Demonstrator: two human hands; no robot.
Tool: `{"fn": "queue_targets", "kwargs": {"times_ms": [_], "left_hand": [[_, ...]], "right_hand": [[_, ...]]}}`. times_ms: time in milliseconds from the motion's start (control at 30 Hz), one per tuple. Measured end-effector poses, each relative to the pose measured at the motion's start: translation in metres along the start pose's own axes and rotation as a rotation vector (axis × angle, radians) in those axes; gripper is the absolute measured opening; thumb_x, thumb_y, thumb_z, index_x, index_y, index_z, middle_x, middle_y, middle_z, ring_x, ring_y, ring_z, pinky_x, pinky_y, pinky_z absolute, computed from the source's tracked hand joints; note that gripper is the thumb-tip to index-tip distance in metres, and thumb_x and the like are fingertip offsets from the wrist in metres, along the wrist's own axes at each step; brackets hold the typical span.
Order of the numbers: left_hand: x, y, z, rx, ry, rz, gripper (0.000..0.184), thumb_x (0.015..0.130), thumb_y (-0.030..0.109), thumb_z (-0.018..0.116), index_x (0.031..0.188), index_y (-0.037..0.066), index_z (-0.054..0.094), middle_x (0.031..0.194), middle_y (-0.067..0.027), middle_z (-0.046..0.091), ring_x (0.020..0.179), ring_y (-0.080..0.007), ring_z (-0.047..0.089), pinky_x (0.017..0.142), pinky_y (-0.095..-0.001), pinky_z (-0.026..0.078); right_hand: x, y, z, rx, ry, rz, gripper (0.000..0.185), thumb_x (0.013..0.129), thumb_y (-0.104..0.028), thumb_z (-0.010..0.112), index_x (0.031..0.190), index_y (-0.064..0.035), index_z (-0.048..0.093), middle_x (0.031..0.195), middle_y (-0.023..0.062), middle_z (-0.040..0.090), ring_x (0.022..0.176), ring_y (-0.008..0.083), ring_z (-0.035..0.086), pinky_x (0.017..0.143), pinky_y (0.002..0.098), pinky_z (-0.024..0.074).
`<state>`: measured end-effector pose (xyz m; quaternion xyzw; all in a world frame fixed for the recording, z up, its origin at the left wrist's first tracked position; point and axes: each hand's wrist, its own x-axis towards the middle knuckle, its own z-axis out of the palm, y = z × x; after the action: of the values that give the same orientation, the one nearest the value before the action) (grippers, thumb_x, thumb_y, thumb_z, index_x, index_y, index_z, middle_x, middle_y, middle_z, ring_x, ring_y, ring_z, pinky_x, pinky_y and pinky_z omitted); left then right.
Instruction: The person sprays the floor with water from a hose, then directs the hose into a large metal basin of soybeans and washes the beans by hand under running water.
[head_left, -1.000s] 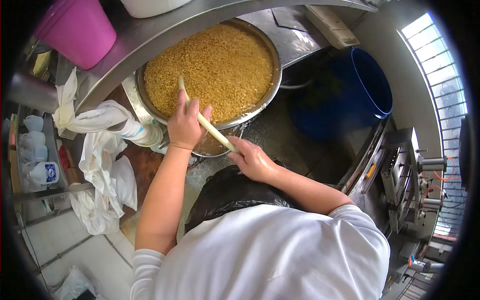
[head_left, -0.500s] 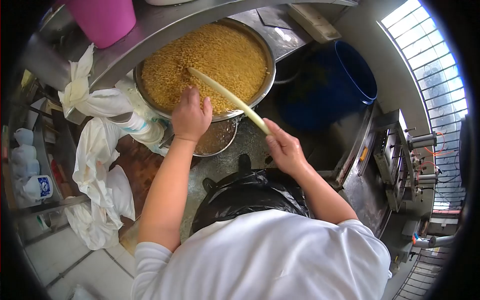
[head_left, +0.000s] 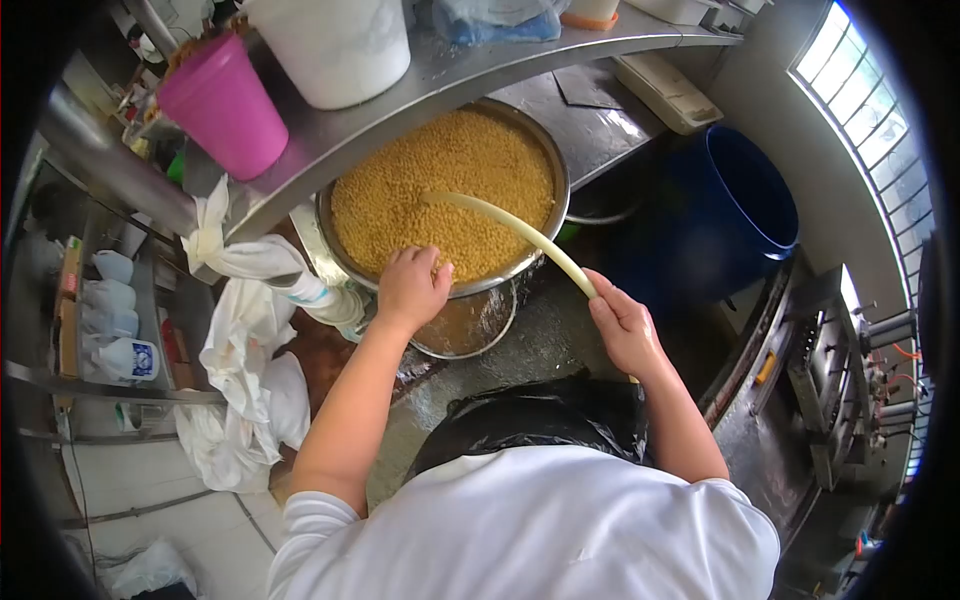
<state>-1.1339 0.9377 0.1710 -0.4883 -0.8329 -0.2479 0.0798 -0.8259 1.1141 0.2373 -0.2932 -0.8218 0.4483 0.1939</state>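
Note:
A wide metal basin (head_left: pixel 562 190) is filled with yellow soybeans (head_left: pixel 400 170). My right hand (head_left: pixel 622 325) is wrapped round a pale, flexible hose (head_left: pixel 510 220), which arches over the basin's right side. The hose's far end lies over the middle of the beans. At the basin's near rim is my left hand (head_left: pixel 413 290), with thumb and fingers apart and fingertips against the beans. Below the basin, partly hidden by it, stands a round container of brownish water (head_left: pixel 465 325).
Above the basin runs a metal shelf (head_left: pixel 400 110) bearing a pink bucket (head_left: pixel 225 105) and a white bucket (head_left: pixel 335 45). A blue barrel (head_left: pixel 700 220) stands to the right. White cloths (head_left: pixel 240 370) hang at left, and metal machinery (head_left: pixel 830 370) is at far right.
The view has shifted, showing more of the shelf. The hose, nearly straight before, now bends in an arc. My left hand stays near the rim, its fingertips now against the beans.

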Motion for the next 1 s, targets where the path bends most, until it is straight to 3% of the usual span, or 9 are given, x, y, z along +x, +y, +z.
{"fn": "queue_targets", "kwargs": {"times_ms": [200,267,467,567,733,800,900,933,1000], "left_hand": [[0.032,0.021,-0.012,0.038,-0.372,-0.184,0.054,0.091,0.042,0.077,0.129,0.004,0.071,0.127,-0.0213,0.07,0.123,-0.0418,0.063,0.108,-0.0493,0.049],[0.044,0.025,-0.012,0.057,-0.568,-0.265,0.072,0.09,0.047,0.077,0.147,0.006,0.062,0.145,-0.0231,0.061,0.136,-0.0425,0.057,0.117,-0.0486,0.046],[0.059,0.011,0.017,0.089,-0.671,-0.296,0.087,0.085,0.045,0.081,0.156,0.003,0.053,0.153,-0.0278,0.053,0.142,-0.044,0.053,0.119,-0.0472,0.045],[0.067,0.007,0.031,0.135,-0.72,-0.351,0.09,0.084,0.043,0.081,0.158,0.003,0.05,0.154,-0.0308,0.051,0.141,-0.0465,0.053,0.119,-0.0475,0.045],[0.081,-0.007,0.051,0.218,-0.779,-0.326,0.082,0.082,0.036,0.08,0.151,-0.002,0.054,0.149,-0.0324,0.056,0.136,-0.0462,0.058,0.113,-0.0482,0.049],[0.09,-0.012,0.056,0.166,-0.819,-0.336,0.061,0.08,0.032,0.082,0.127,-0.005,0.071,0.127,-0.0315,0.071,0.119,-0.0423,0.07,0.103,-0.0476,0.055],[0.107,-0.019,0.069,0.189,-0.951,-0.349,0.039,0.08,0.027,0.081,0.102,-0.006,0.079,0.108,-0.0298,0.077,0.103,-0.0404,0.076,0.094,-0.0474,0.058],[0.107,-0.027,0.082,0.286,-0.917,-0.283,0.03,0.084,0.016,0.069,0.103,-0.004,0.081,0.112,-0.0291,0.076,0.105,-0.0404,0.076,0.092,-0.047,0.06],[0.114,-0.047,0.106,0.415,-1.023,-0.132,0.031,0.086,0.017,0.067,0.105,-0.003,0.081,0.114,-0.0274,0.077,0.105,-0.0398,0.076,0.092,-0.0464,0.06]], "right_hand": [[0.01,0.017,-0.03,0.057,-0.042,0.034,0.046,0.109,-0.018,0.061,0.154,-0.011,0.059,0.091,0.0078,0.069,0.086,0.0129,0.062,0.085,0.0316,0.053],[0.011,0.022,-0.039,0.076,-0.055,0.047,0.046,0.109,-0.018,0.061,0.154,-0.0105,0.059,0.091,0.0078,0.069,0.086,0.0129,0.062,0.085,0.0314,0.0528],[0.02,0.043,-0.058,0.183,-0.073,0.092,0.04,0.107,-0.013,0.062,0.147,-0.0058,0.063,0.093,0.0103,0.068,0.084,0.0179,0.065,0.083,0.0342,0.0546],[0.024,0.061,-0.056,0.106,0.013,-0.049,0.039,0.105,-0.01,0.064,0.143,-0.0049,0.064,0.097,0.0128,0.07,0.084,0.0222,0.068,0.08,0.0358,0.0555],[0.024,0.064,-0.047,0.064,0.071,-0.255,0.044,0.102,-0.008,0.068,0.146,-0.0074,0.064,0.098,0.0178,0.07,0.085,0.0331,0.07,0.079,0.0402,0.0567],[0.022,0.054,-0.052,-0.001,0.055,-0.26,0.046,0.102,-0.008,0.069,0.147,-0.0086,0.063,0.098,0.0186,0.07,0.085,0.0349,0.071,0.079,0.0415,0.0572],[0.017,0.05,-0.048,-0.072,0.053,-0.233,0.049,0.101,-0.009,0.07,0.15,-0.011,0.062,0.098,0.0192,0.07,0.085,0.0369,0.071,0.079,0.0437,0.0579],[0.016,0.05,-0.046,-0.089,0.071,-0.221,0.051,0.101,-0.01,0.07,0.152,-0.0122,0.061,0.098,0.019,0.071,0.085,0.0371,0.071,0.079,0.0446,0.0581],[0.013,0.048,-0.042,-0.086,0.08,-0.18,0.049,0.101,-0.009,0.07,0.15,-0.0107,0.062,0.1,0.0186,0.071,0.087,0.0366,0.072,0.08,0.0437,0.0581]]}}
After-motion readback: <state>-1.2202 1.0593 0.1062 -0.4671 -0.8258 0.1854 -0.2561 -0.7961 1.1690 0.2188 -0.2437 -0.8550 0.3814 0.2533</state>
